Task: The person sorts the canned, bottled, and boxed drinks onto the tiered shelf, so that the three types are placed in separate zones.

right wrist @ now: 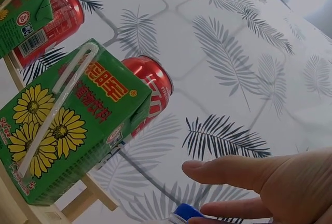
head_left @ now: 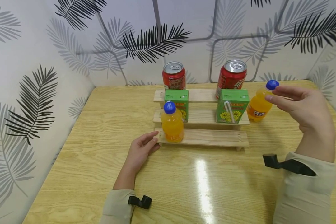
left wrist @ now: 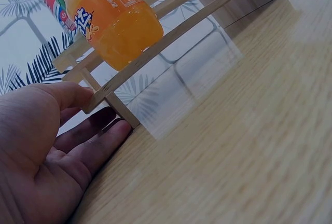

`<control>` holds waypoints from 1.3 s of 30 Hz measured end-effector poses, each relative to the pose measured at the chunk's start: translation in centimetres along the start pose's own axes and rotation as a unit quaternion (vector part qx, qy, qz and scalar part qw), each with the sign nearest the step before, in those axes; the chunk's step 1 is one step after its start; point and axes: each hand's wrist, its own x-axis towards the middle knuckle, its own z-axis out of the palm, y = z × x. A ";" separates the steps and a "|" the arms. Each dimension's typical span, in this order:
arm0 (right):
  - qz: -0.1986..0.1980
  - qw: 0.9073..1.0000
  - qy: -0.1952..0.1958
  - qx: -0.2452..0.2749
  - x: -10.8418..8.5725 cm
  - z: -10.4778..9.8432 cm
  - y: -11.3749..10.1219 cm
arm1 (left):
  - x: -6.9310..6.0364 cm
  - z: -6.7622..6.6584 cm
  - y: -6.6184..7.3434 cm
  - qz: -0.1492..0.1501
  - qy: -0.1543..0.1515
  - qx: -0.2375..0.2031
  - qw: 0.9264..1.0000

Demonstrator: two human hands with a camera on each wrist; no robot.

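Observation:
My left hand (head_left: 140, 150) holds the left end of a three-step wooden rack (head_left: 212, 137). In the left wrist view its thumb lies at the shelf end and its fingers are by the rack's leg. An orange soda bottle (head_left: 172, 126) with a blue cap stands on the lowest step, beside that hand. Right of the rack, a second orange soda bottle (head_left: 259, 104) stands on the table. My right hand (head_left: 310, 107) is at its blue cap (right wrist: 188, 212), fingers extended and thumb apart; whether they touch the cap I cannot tell.
Two green drink cartons (head_left: 233, 105) stand on the middle step, one with a white straw on its front. Behind them, two red cola cans (head_left: 231, 76) occupy the top step. A leaf-patterned wall (head_left: 145, 71) closes off the back of the wooden table (head_left: 106, 124).

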 end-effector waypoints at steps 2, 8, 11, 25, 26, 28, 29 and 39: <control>0.003 1.000 0.002 -0.005 0.1 0.0 0.2 | 0.0 0.0 0.0 0.001 -0.001 0.001 1.000; 0.017 1.000 0.015 -0.016 0.7 0.0 0.7 | 0.1 0.0 -0.1 -0.002 -0.001 -0.003 1.000; 0.019 0.999 0.022 -0.028 1.0 0.1 1.1 | 0.1 0.0 -0.1 -0.004 -0.001 -0.005 1.000; 0.026 0.997 0.071 -0.002 2.1 0.8 1.8 | 0.1 -0.1 0.0 -0.002 0.002 -0.006 1.000; 0.031 0.997 0.070 0.000 2.2 0.8 1.8 | 0.1 0.0 -0.1 0.001 0.002 -0.004 1.000; 0.040 0.997 0.060 0.005 2.3 0.8 1.8 | 0.0 0.0 -0.1 0.002 0.005 -0.001 1.000; 0.043 0.998 0.053 0.008 2.3 0.8 1.9 | 0.0 0.0 -0.2 0.001 0.006 0.000 1.000; 0.038 0.999 0.018 0.002 3.0 1.3 2.2 | 0.1 0.0 0.0 0.002 0.001 -0.001 1.000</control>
